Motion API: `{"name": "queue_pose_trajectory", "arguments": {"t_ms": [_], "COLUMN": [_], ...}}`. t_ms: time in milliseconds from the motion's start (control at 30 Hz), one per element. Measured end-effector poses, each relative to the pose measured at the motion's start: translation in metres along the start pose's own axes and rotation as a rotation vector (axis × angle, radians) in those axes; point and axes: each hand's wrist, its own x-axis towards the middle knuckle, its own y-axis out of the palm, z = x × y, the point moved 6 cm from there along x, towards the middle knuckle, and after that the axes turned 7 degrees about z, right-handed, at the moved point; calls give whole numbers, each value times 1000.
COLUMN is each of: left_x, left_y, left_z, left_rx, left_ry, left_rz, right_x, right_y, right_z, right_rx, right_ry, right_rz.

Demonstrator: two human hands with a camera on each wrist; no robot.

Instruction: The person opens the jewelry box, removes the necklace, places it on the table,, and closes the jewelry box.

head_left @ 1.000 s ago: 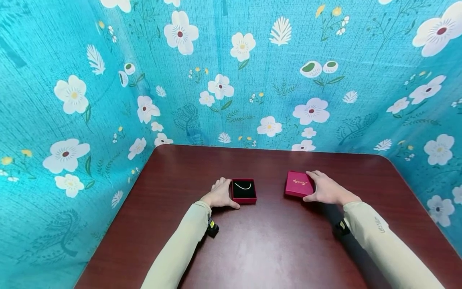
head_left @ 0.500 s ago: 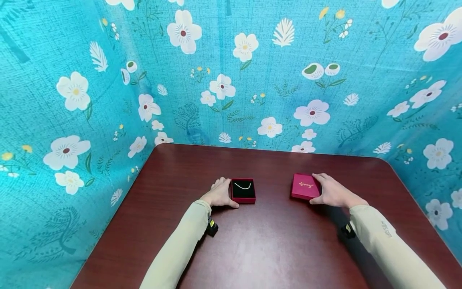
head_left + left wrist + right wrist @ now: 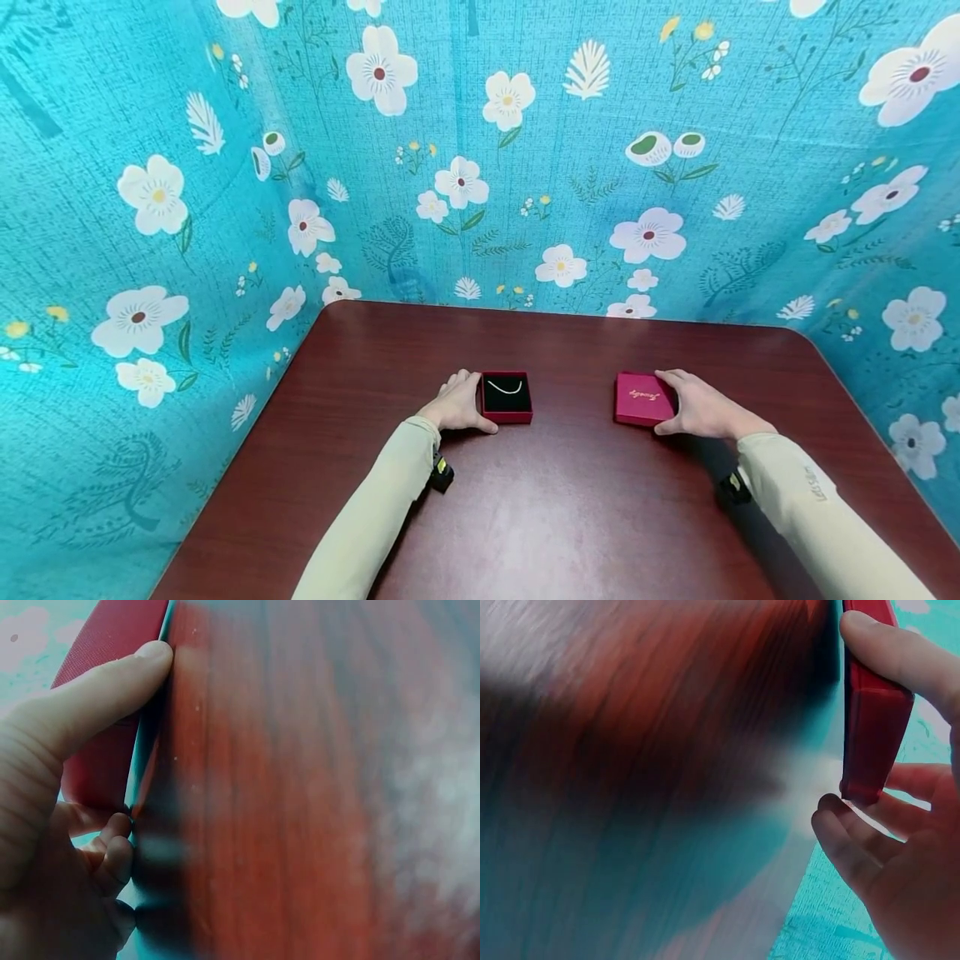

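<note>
A small red jewelry box (image 3: 507, 417) stands uncovered on the table, a pale thin chain (image 3: 506, 389) curving over its black lining. Its left side is gripped by my left hand (image 3: 452, 406), the thumb (image 3: 112, 682) along the front wall in the left wrist view and the fingers behind. Over to the right, my right hand (image 3: 703, 407) holds the red box lid (image 3: 641, 398), lettered in gold, by its right edge. In the right wrist view the thumb presses one side of the lid (image 3: 877, 735); it sits at or just above the tabletop, which of these I cannot tell.
The dark reddish-brown table (image 3: 540, 500) has rounded far corners and stretches between and in front of both hands. Turquoise flowered cloth (image 3: 480, 242) hangs behind its far edge and along both sides. Each wrist carries a small black camera.
My right hand has carried the lid to the right, then a little nearer and lower. The left hand and the jewelry box have stayed in place.
</note>
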Motion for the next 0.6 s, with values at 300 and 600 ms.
{"name": "queue_pose_trajectory", "arguments": {"t_ms": [300,600], "left_x": [0,1], "left_y": [-2,-5], "left_z": [0,-2], "left_rx": [4,7], "left_ry": [-13,-6], "left_rz": [17,15], "right_x": [-8,-16], "right_y": [-6,-11], "right_z": [-12,-32], "right_rx": [29,60], "right_ry": [13,7], "right_rz": [43,23]}}
